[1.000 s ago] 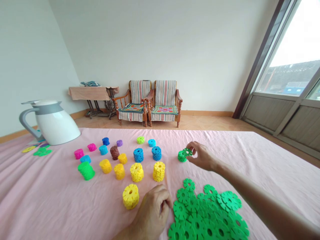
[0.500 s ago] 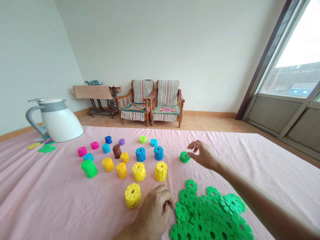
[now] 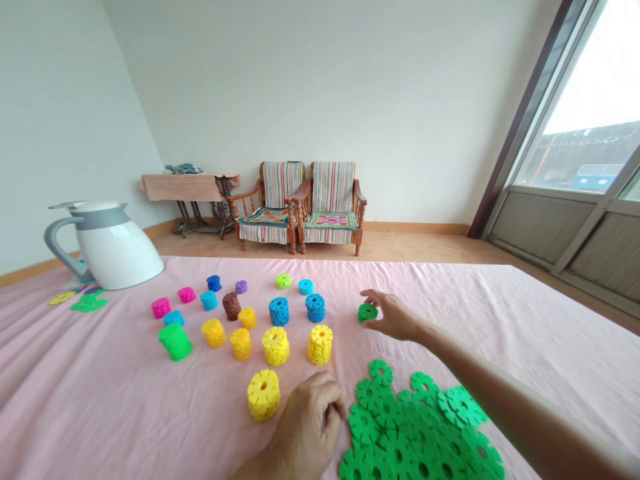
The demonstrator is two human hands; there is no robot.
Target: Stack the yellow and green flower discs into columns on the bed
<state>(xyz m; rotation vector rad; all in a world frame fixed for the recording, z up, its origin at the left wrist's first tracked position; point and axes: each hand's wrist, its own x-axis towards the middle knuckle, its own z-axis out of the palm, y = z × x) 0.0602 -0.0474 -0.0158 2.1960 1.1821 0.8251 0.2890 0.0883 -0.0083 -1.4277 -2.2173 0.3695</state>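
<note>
My right hand (image 3: 393,315) reaches out over the pink cloth (image 3: 500,320) and has its thumb and fingers around a small green stack (image 3: 367,313) of notched discs. My left hand (image 3: 309,427) rests near the front edge with its fingers curled shut, beside a loose pile of green discs (image 3: 415,427). I cannot make out anything inside it. A yellow stack (image 3: 263,394) stands just left of my left hand.
Several short stacks in yellow, blue, cyan, pink, brown, purple and green stand in rows left of centre (image 3: 250,320). A white jug (image 3: 113,247) stands at the far left with flat discs (image 3: 85,303) beside it. Two wooden chairs (image 3: 300,207) sit by the far wall.
My right hand set a green disc on the small green stack, lifted slightly, then closed around the stack. My left hand stayed put.
</note>
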